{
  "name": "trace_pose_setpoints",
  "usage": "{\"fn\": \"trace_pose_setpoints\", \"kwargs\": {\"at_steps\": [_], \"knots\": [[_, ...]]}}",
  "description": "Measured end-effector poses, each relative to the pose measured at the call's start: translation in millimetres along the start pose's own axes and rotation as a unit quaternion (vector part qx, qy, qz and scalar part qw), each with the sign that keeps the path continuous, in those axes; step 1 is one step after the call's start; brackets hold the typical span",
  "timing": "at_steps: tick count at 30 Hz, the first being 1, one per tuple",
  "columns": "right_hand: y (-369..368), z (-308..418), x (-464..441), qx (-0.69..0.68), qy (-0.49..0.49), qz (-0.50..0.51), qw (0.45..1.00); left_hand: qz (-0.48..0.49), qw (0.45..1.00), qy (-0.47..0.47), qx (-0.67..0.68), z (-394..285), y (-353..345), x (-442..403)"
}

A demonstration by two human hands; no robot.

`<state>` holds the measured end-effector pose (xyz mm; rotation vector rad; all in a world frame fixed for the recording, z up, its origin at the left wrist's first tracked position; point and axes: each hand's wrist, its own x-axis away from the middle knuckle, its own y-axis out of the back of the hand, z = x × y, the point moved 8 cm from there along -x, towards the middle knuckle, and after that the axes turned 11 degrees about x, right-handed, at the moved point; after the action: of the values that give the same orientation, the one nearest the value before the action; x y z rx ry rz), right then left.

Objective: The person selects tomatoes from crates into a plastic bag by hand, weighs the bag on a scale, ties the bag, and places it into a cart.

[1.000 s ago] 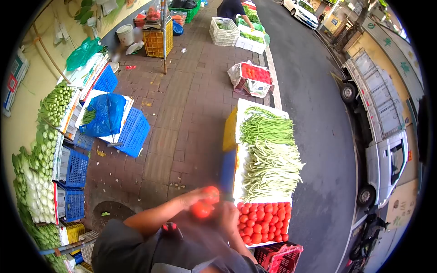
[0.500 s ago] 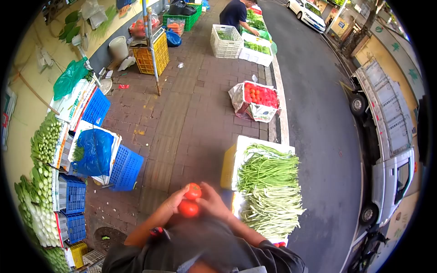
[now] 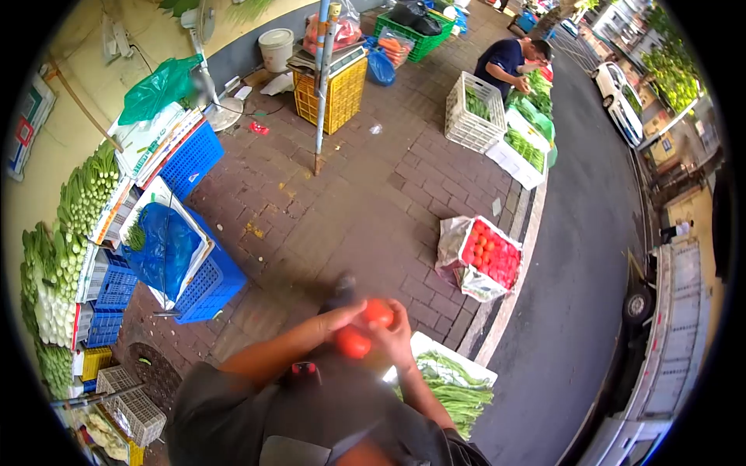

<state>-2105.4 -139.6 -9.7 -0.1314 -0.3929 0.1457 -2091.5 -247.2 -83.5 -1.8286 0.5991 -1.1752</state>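
Note:
Two red tomatoes are held together in front of my body, one upper tomato (image 3: 379, 312) and one lower tomato (image 3: 353, 342). My left hand (image 3: 340, 318) closes on them from the left, its fingers reaching toward the upper one. From the right, my right hand (image 3: 397, 339) curls round them, its thumb lying across the gap between the two. Parts of both tomatoes are hidden by the fingers. Just beyond my right forearm is a white foam box (image 3: 471, 371) with long green beans (image 3: 451, 392).
A lined box of tomatoes (image 3: 487, 256) stands near the kerb (image 3: 505, 311). Blue crates (image 3: 210, 279) and stacked greens (image 3: 58, 264) line the left wall. Ahead are a metal pole (image 3: 322, 101), a yellow crate (image 3: 330, 97) and a person (image 3: 501, 62) beside vegetable boxes.
My view has turned and moved forward along the pavement; the bean box now lies lower in view and the tomato box is closer. Both tomatoes stay in my hands.

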Motion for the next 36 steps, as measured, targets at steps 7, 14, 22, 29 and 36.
{"fn": "trace_pose_setpoints", "kwargs": {"at_steps": [7,14,22,29,36], "knots": [[93,145,-156,0.101,0.025,-0.093,0.99,0.053,0.997,0.017,0.049,-205,-57,-92],[132,173,-354,-0.058,-0.003,0.048,0.997,0.0,0.984,-0.152,0.095,-396,-57,-167],[119,222,-577,-0.022,-0.158,0.236,0.959,-0.131,0.931,-0.331,0.082,-574,-54,-249],[66,296,-732,0.297,-0.018,0.369,0.881,-0.358,0.832,-0.391,-0.165,-704,-24,-292],[4,332,-886,0.3,0.016,0.362,0.883,-0.415,0.786,-0.343,-0.305,-877,-37,-280]]}}
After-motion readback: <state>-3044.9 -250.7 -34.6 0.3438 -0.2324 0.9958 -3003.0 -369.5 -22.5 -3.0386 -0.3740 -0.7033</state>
